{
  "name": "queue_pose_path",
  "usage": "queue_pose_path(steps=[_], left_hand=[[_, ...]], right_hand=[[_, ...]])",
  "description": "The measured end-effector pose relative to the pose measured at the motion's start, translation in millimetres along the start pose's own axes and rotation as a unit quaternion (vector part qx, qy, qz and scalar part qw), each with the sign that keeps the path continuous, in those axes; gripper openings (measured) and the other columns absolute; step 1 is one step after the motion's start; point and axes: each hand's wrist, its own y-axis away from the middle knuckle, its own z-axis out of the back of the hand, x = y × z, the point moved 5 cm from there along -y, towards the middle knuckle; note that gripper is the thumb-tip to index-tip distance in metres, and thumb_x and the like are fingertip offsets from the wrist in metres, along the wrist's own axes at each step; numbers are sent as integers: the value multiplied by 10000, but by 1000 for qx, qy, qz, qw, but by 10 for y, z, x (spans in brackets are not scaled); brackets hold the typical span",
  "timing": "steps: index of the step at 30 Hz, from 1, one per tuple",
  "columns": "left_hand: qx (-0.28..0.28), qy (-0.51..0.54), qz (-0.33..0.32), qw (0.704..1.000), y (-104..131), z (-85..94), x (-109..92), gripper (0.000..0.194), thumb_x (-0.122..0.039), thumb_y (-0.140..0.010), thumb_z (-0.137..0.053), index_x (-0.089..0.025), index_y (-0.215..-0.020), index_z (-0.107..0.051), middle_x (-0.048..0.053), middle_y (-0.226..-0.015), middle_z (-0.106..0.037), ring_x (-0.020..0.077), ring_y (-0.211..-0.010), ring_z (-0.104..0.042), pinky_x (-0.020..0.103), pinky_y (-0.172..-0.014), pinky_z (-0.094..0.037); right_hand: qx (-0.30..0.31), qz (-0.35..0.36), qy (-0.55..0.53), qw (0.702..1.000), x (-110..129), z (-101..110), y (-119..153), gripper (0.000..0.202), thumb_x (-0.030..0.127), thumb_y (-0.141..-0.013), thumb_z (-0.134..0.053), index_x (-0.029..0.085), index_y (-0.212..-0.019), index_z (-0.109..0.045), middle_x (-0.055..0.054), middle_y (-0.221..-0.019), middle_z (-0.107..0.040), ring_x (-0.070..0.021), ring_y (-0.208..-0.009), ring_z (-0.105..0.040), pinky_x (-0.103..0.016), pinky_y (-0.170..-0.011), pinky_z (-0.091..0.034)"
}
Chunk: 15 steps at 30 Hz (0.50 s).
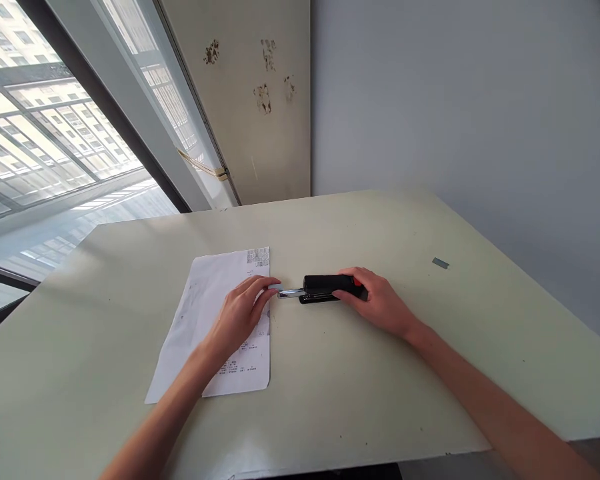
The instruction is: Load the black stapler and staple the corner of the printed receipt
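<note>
A black stapler (pixel 325 285) with a red spot near its rear lies on the table, its slim metal staple tray (pixel 291 293) sticking out to the left. My right hand (pixel 373 297) is wrapped round the stapler's rear end. My left hand (pixel 245 307) pinches a small, pale silvery strip of staples (pixel 275 287) between thumb and fingers, right at the outer end of the tray. The fingers partly cover that strip. Beneath my left hand are sheets of printed paper (pixel 205 287), lying flat with their right edge close to the tray.
A short grey strip (pixel 441 263), like another strip of staples, lies on the pale table (pixel 380 387) to the right. A grey wall (pixel 455 100) and a marked panel (pixel 260 147) stand behind the table. Windows (pixel 45 120) are at the left.
</note>
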Motion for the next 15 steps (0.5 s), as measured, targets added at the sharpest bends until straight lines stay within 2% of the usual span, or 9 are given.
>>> queue_pose_path(steps=[2,4,11,15], left_hand=[[0,-15,-26,1000,-13,-35,-13,309,-415,-1104,-424,-251,-1180,-674,37,-1168,-741,217,-1057,-691,367,-929,-537],[5,-31,-41,999,-24,-75,-19,303,-405,-1108,-422,-253,-1183,-673,39,-1187,-741,226,-1092,-680,399,-973,-524],[11,-57,-69,996,-45,-155,-77,284,-367,-1114,-415,-239,-1147,-667,44,-1178,-745,220,-1034,-685,407,-934,-525],[6,-42,-64,997,-46,-160,-101,290,-379,-1111,-411,-241,-1141,-665,45,-1163,-743,215,-1006,-684,401,-924,-528]], right_hand=[[0,1,-2,1000,0,1,1,339,584,-993,-573,301,-1156,-665,-49,-1040,-714,-234,-908,-629,-345,-698,-531],[0,0,-4,1000,-2,2,2,332,581,-995,-575,304,-1155,-663,-45,-1040,-717,-234,-921,-630,-341,-704,-531],[4,3,-4,1000,34,12,-5,322,565,-1000,-572,295,-1152,-660,-54,-1058,-725,-242,-942,-637,-347,-715,-530],[2,-3,-3,1000,47,21,-9,337,578,-994,-568,291,-1146,-660,-63,-1053,-724,-249,-942,-642,-352,-698,-535]])
